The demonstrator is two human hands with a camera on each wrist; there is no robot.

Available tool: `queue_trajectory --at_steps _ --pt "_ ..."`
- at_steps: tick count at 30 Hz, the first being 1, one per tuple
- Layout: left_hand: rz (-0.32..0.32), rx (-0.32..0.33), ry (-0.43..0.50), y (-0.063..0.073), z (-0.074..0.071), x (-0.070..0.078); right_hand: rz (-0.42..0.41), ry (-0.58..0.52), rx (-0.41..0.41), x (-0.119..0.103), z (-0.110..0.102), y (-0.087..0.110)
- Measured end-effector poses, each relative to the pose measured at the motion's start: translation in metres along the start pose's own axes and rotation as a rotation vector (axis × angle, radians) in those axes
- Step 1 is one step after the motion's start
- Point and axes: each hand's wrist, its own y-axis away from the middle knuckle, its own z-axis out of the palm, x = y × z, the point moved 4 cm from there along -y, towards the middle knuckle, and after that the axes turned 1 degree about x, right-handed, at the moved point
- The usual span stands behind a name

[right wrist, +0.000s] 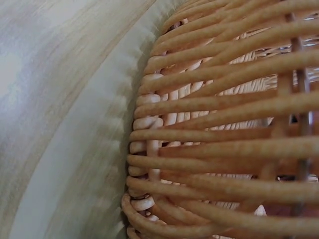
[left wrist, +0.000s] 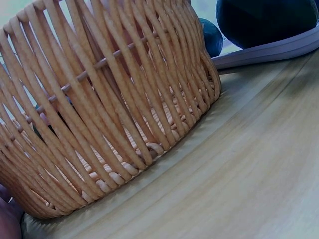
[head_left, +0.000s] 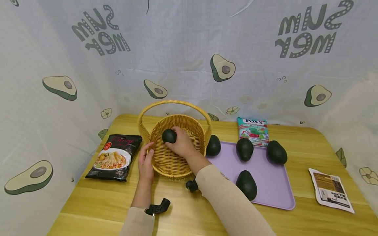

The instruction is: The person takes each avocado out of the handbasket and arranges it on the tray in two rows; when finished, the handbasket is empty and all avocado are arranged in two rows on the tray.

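A yellow woven basket with a tall arched handle stands on the wooden table. Over its inside, my right hand grips a dark green avocado from the right. My left hand rests against the basket's left side, its fingers extended near the rim. Close up in the left wrist view is the basket's slatted wall, with a bit of a hand at the lower left. The right wrist view shows mostly the basket wall, and the held avocado cannot be made out there.
Right of the basket, a lilac tray bears several avocados. Behind it lies a teal candy bag. A black noodle packet lies left of the basket, and a white-edged pouch at the far right. A printed curtain surrounds the table.
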Motion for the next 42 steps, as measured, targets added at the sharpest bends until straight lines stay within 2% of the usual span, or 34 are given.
queue_trajectory --at_steps 7,14,24,31,42 --pt "-0.003 -0.007 -0.005 0.001 0.000 0.000 -0.032 0.019 -0.015 -0.001 0.000 0.000" --pt "0.006 -0.002 -0.003 0.000 0.000 -0.001 -0.028 0.007 -0.020 -0.004 -0.003 0.003" --pt "0.007 0.006 0.014 0.000 0.000 -0.001 -0.088 -0.048 0.044 -0.008 -0.007 0.004" --pt "0.004 -0.005 -0.012 -0.001 0.000 0.000 -0.136 -0.079 0.096 -0.019 -0.016 0.009" --pt "0.002 -0.005 -0.028 0.000 -0.001 0.000 -0.151 -0.098 0.075 -0.046 -0.029 0.029"
